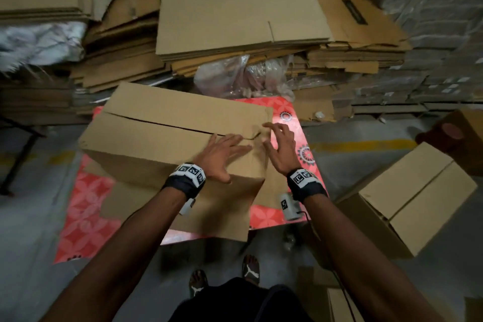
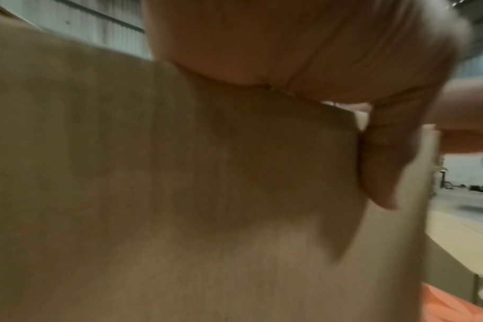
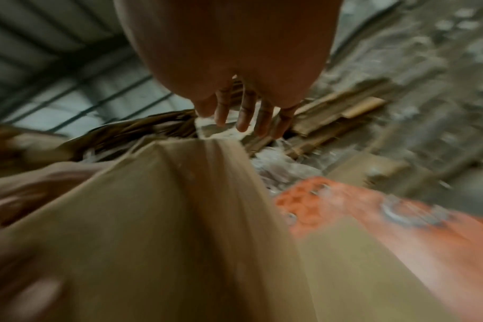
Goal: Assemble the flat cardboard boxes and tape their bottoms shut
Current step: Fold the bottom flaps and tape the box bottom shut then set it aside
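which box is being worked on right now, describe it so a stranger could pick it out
Find the red patterned mat on the floor. The box stands on it, under both hands, left hand and right hand. Unlike the finished box off the mat, its flaps show a dark open seam.

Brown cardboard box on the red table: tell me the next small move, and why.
Probably press the right end of the brown cardboard box flaps flat. The seam gapes and its right end is crumpled, the left hand lies flat there, the right hand hovers open, and no tape shows.
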`<state>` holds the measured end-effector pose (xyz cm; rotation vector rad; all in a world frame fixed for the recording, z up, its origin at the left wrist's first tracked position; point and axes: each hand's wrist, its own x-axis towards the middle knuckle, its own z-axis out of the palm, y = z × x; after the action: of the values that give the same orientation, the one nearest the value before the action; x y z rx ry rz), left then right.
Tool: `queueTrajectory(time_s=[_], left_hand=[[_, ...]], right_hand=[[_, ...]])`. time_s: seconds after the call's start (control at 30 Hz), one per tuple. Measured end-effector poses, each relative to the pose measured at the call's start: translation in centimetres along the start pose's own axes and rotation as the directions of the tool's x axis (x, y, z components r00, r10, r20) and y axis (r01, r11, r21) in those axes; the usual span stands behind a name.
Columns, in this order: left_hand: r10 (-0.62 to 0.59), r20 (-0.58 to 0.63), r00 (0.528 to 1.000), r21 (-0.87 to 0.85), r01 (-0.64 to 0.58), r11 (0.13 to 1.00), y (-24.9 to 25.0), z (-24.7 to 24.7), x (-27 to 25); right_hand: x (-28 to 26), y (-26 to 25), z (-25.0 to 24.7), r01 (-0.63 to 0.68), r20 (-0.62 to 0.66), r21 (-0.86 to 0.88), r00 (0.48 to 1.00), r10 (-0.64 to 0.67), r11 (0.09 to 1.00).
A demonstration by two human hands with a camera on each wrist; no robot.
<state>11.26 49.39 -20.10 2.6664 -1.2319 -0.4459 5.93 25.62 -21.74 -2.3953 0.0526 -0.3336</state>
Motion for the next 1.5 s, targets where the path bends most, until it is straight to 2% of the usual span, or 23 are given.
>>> queueTrajectory(time_s=[0.07, 0.13, 0.23, 0.3, 0.4, 0.43, 0.47, 0.53, 0.57, 0.6, 0.63, 0.67, 0.73, 0.8, 0.9, 1.0, 1.13, 1.2, 1.27, 1.4, 1.47, 1.5], left_hand=[[0.039, 0.040, 0.998, -0.021, -0.038, 0.999, -1.4, -0.2, -2.1], [0.069, 0.078, 0.995, -0.018, -0.068, 0.998, -2.9, -0.8, -4.3], [0.048, 0.129, 0.990, -0.026, -0.044, 0.999, -5.4, -1.8, -7.3], [0.001, 0.114, 0.993, 0.024, -0.004, 1.000, -6.8, -2.2, -9.0], [-0.148, -0.040, 0.988, 0.089, 0.151, 0.985, -9.0, -2.7, -11.7], [-0.220, -0.124, 0.968, 0.038, 0.226, 0.973, -9.7, -2.5, -12.5], [-0.290, -0.235, 0.928, -0.059, 0.285, 0.957, -10.0, -2.2, -13.2], [-0.382, -0.449, 0.808, -0.278, 0.279, 0.919, -9.8, -1.3, -14.0], [-0.404, -0.493, 0.771, -0.356, 0.245, 0.902, -9.0, -1.0, -14.0], [-0.416, -0.474, 0.776, -0.401, 0.230, 0.886, -8.0, -0.6, -13.9], [-0.424, -0.412, 0.807, -0.412, 0.250, 0.876, -6.7, -0.2, -13.8], [-0.435, -0.333, 0.836, -0.392, 0.297, 0.871, -5.2, 0.2, -13.6], [-0.476, -0.217, 0.853, -0.323, 0.397, 0.859, -2.7, 1.3, -12.9], [-0.477, -0.217, 0.852, -0.221, 0.433, 0.874, -1.0, 2.3, -12.0], [-0.423, -0.221, 0.879, -0.108, 0.409, 0.906, 0.2, 2.9, -10.4], [-0.390, -0.223, 0.893, -0.060, 0.387, 0.920, 0.6, 1.6, -9.6], [-0.398, -0.285, 0.872, -0.045, 0.403, 0.914, 1.7, -1.5, -9.5], [-0.405, -0.371, 0.836, -0.115, 0.391, 0.913, 2.5, -3.0, -10.0], [-0.435, -0.454, 0.777, -0.212, 0.381, 0.900, 3.0, -4.4, -11.0], [-0.547, -0.613, 0.570, -0.296, 0.477, 0.828, 3.9, -5.5, -14.2], [-0.574, -0.676, 0.462, -0.240, 0.598, 0.764, 4.8, -5.1, -16.0], [-0.604, -0.685, 0.408, -0.220, 0.674, 0.705, 5.2, -4.8, -16.9]], right_hand=[[0.9, -1.8, 0.8, 0.057, 0.133, -0.121, 0.990, -0.040, 0.991], [1.5, -3.0, 1.6, 0.080, 0.242, -0.225, 0.970, -0.024, 0.971], [2.2, -3.7, 3.0, 0.118, 0.358, -0.349, 0.933, 0.016, 0.930], [2.3, -4.3, 4.0, 0.135, 0.380, -0.382, 0.925, 0.022, 0.914], [2.2, -5.6, 5.3, 0.045, 0.311, -0.274, 0.949, 0.044, 0.961], [1.9, -6.0, 5.9, 0.008, 0.283, -0.239, 0.957, 0.062, 0.971], [1.6, -6.4, 6.5, -0.020, 0.251, -0.227, 0.965, 0.078, 0.974], [0.9, -6.9, 7.6, -0.063, 0.174, -0.244, 0.979, 0.107, 0.968], [0.5, -7.2, 8.0, -0.085, 0.140, -0.242, 0.983, 0.122, 0.966], [0.2, -7.5, 8.2, -0.103, 0.121, -0.236, 0.984, 0.135, 0.966], [-0.1, -7.7, 8.4, -0.113, 0.116, -0.235, 0.983, 0.143, 0.966], [-0.4, -7.9, 8.5, -0.112, 0.118, -0.238, 0.983, 0.143, 0.965], [-1.0, -8.1, 8.5, -0.091, 0.124, -0.244, 0.985, 0.124, 0.966], [-1.9, -8.1, 8.2, -0.066, 0.143, -0.243, 0.984, 0.104, 0.968], [-2.7, -7.2, 7.4, -0.033, 0.220, -0.217, 0.972, 0.082, 0.976], [-2.7, -6.5, 7.2, -0.015, 0.242, -0.160, 0.969, 0.054, 0.987], [-2.7, -6.3, 7.8, -0.027, 0.213, -0.156, 0.975, 0.061, 0.987], [-2.7, -6.3, 7.9, -0.022, 0.203, -0.186, 0.977, 0.060, 0.982], [-2.6, -6.4, 8.0, -0.014, 0.192, -0.245, 0.979, 0.062, 0.969], [-2.3, -7.4, 8.1, 0.050, 0.175, -0.288, 0.985, 0.001, 0.956], [-2.1, -8.2, 8.3, 0.135, 0.184, -0.296, 0.979, -0.082, 0.946], [-2.1, -8.6, 8.5, 0.179, 0.200, -0.315, 0.972, -0.119, 0.932]])
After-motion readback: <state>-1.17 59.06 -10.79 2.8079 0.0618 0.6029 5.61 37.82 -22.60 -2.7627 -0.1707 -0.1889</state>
